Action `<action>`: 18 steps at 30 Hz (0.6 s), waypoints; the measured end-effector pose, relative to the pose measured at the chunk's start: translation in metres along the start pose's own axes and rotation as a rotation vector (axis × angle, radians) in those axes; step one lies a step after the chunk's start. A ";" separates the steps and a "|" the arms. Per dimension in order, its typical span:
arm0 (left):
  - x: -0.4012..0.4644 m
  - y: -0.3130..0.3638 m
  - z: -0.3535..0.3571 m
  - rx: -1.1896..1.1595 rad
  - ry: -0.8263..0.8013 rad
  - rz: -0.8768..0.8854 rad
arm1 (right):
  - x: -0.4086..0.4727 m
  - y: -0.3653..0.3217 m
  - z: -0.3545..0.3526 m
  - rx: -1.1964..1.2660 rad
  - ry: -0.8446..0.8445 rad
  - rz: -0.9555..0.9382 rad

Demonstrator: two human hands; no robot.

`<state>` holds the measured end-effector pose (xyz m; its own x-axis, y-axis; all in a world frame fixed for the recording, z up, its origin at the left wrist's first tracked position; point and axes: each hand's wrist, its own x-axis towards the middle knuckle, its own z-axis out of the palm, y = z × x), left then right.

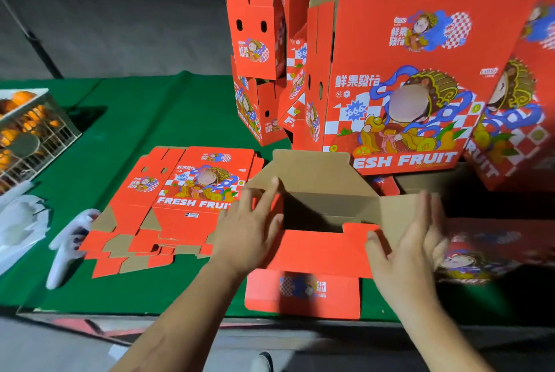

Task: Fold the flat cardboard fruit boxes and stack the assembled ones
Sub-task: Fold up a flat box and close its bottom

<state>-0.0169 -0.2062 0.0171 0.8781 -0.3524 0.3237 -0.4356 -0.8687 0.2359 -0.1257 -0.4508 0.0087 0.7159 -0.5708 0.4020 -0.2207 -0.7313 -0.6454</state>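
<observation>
A half-folded red fruit box (318, 251) stands open in front of me on the green table (168, 107), its brown inside showing. My left hand (249, 230) lies with straight fingers against the box's left flap. My right hand (408, 248) presses flat on the brown right flap. A stack of flat red boxes (180, 200) lies to the left of the box. Assembled red boxes (399, 80) stand stacked behind it and to the right.
A white wire crate of oranges (27, 128) sits at the table's left edge. White plastic bags (21, 221) and white gloves (69, 239) lie near the flat stack. The table's front edge runs just below the box.
</observation>
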 end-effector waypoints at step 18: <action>-0.016 -0.003 0.032 -0.259 -0.052 -0.430 | -0.008 0.006 0.014 0.002 -0.154 -0.232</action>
<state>-0.0237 -0.2089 -0.0178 0.9947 -0.0043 0.1026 -0.0614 -0.8263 0.5599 -0.1237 -0.4451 -0.0075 0.8397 -0.3241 0.4358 -0.0376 -0.8351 -0.5488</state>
